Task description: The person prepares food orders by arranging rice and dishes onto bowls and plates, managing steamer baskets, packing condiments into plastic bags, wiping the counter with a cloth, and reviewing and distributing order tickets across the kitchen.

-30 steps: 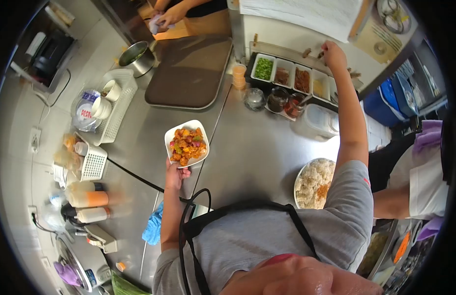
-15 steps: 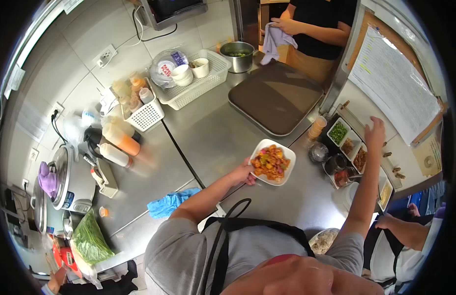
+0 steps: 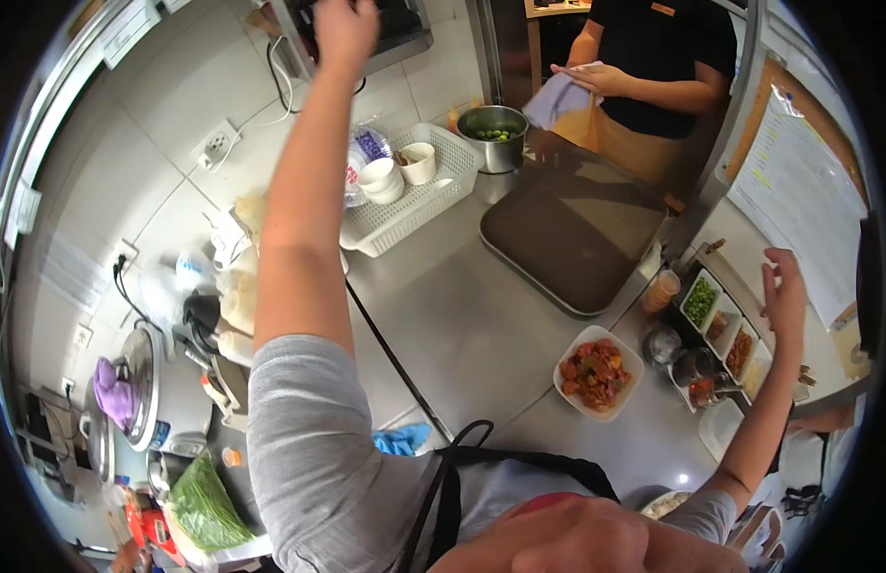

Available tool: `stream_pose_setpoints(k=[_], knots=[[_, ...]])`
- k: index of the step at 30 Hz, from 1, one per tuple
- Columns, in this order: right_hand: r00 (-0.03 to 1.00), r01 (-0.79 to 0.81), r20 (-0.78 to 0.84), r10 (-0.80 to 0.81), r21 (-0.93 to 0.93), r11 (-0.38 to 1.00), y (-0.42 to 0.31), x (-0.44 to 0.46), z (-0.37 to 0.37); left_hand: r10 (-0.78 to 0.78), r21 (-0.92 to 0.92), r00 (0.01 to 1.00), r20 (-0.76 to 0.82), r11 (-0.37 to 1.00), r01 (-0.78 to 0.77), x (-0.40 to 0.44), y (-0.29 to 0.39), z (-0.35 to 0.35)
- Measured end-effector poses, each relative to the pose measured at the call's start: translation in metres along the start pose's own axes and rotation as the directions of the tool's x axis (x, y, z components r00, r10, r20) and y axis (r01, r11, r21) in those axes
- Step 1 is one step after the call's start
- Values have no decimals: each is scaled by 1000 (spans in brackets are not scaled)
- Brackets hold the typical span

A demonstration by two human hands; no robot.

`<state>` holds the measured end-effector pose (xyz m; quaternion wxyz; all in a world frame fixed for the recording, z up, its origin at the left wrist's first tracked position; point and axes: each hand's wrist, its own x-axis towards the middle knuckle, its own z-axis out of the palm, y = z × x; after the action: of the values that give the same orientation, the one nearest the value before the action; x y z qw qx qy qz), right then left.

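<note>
While the left hand reaches by the dark box, far left — its grip I can't tell — the right hand, grip apart, should avoid brushing the food tubs.

From my head, my one camera looks forward and steeply down, so close above me that my grey shirt fills much of the lower part. Its wide, round-edged view bends the steel counter below, reaching from the tiled wall on the left to the pinned sheet on the right. My left hand meets the top edge; my right hand sits farther in.
</note>
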<state>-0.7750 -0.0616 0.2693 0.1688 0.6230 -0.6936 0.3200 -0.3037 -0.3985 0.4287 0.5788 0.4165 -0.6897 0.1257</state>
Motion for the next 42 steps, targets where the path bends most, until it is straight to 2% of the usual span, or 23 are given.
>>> stream_pose_setpoints(k=[4, 6, 8, 10, 11, 13, 15, 17, 18, 19, 22, 25, 28, 29, 30, 32, 33, 34, 35, 37, 38, 40, 42], knots=[[984, -179, 54, 171, 219, 959, -9, 6, -10, -39, 342, 973, -225, 933, 116, 92, -58, 14], [971, -231, 118, 207, 246, 941, -28, 15, -15, -143, 290, 952, -270, 931, 222, 113, -77, 24], [970, -217, 176, 170, 294, 931, -52, 29, -1, 39, 359, 966, -256, 932, 57, 121, -103, 31], [974, -127, 221, 45, 374, 919, -77, 51, 15, 57, 142, 954, -295, 990, -15, 101, -91, 33], [964, -69, 262, -50, 427, 901, -88, 64, 28, 273, 270, 881, -387, 947, -175, 98, -96, 38], [944, -45, 297, -146, 554, 831, -126, 94, 57, 416, 291, 818, -396, 902, -318, 69, -78, 31], [934, -12, 281, -222, 644, 765, -162, 125, 83, 466, 97, 797, -385, 879, -467, 32, -49, 19], [950, 12, 177, -258, 803, 596, -202, 153, 102, 598, 119, 752, -276, 798, -591, -6, -24, 0], [941, -120, 263, -210, 845, 521, -224, 163, 102, 544, 126, 839, -15, 834, -538, -20, -31, -5], [944, -157, 270, -191, 874, 460, -246, 168, 101, 670, 8, 741, -43, 742, -671, -37, -18, -17], [829, -460, 533, -167, 821, 339, -290, 184, 101, 799, -168, 602, 14, 595, -786, -84, 8, -51], [747, -560, 597, -293, 802, 208, -328, 167, 95, 861, -309, 473, 187, 509, -803, -112, 24, -90], [835, -395, 458, -305, 885, 246, -353, 147, 95, 798, -327, 496, 342, 596, -733, -131, 22, -128], [907, -202, 326, -266, 892, 405, -362, 141, 88, 771, -288, 512, 378, 624, -727, -132, 17, -139], [970, -74, 150, -191, 932, 354, -371, 138, 86, 743, -253, 525, 414, 648, -718, -133, 11, -149], [980, 200, -171, -104, 868, 455, -369, 147, 71, 650, -106, 592, 476, 710, -696, -125, -1, -170], [976, 216, -218, -25, 930, 298, -371, 152, 61, 583, 11, 644, 495, 737, -676, -112, -11, -187], [974, 223, -226, 3, 966, 130, -377, 148, 43, 296, 156, 800, 523, 889, -431, -91, -7, -217], [977, 213, -214, -14, 965, 151, -375, 146, 35, 371, 260, 896, 245, 865, -429, -68, -39, -226], [985, 173, -171, -26, 964, 204, -369, 142, 29, 367, 226, 889, -273, 923, -312, -11, -59, -272], [986, 165, -160, -38, 960, 228, -370, 137, 30, 208, 301, 923, -323, 948, -108, 9, -65, -298], [989, 148, -137, -60, 950, 276, -372, 127, 39, -270, -129, 896, -354, 962, 239, 34, -91, -329], [992, 121, -107, -63, 945, 304, -377, 115, 46, -317, -276, 868, -382, 936, 220, 42, -96, -336]])
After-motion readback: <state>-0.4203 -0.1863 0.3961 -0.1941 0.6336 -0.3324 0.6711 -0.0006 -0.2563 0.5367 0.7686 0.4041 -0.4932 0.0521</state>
